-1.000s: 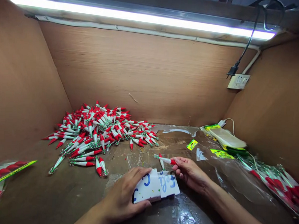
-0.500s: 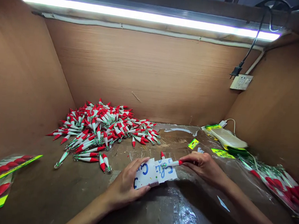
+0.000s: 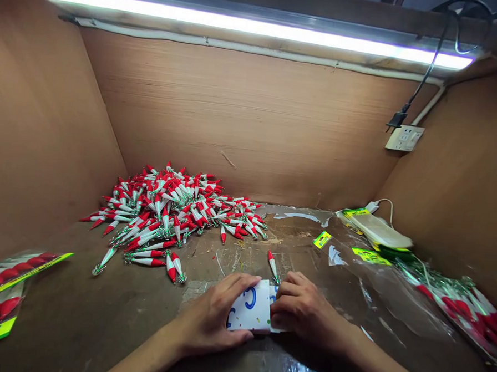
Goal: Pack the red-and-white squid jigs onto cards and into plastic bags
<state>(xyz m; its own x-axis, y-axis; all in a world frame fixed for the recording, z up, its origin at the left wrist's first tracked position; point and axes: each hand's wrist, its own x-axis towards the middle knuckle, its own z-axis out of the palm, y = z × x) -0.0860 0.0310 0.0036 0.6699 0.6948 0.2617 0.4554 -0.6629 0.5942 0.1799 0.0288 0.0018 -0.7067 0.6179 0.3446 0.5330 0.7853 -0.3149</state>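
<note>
My left hand [image 3: 214,312] curls around the left edge of a small white card [image 3: 252,314] with blue handwriting, holding it on the brown worktop. My right hand [image 3: 300,311] lies on the card's right part with its fingers bent and closed; what they press on the card is hidden. One red-and-white lure [image 3: 272,265] lies just beyond the card. A big heap of the same red-and-white lures [image 3: 168,209] with green hooked ends fills the back left of the worktop.
Packed lures in clear bags with yellow labels lie at the left edge [image 3: 5,290] and at the right [image 3: 467,303]. A stack of empty bags [image 3: 375,229] and loose yellow labels [image 3: 321,239] sit at the right. Board walls enclose the worktop; a socket [image 3: 403,137] hangs on the right wall.
My right hand carried a lure from beside the card onto it and now covers the card's right part; the lure is out of sight. The left hand kept holding the card.
</note>
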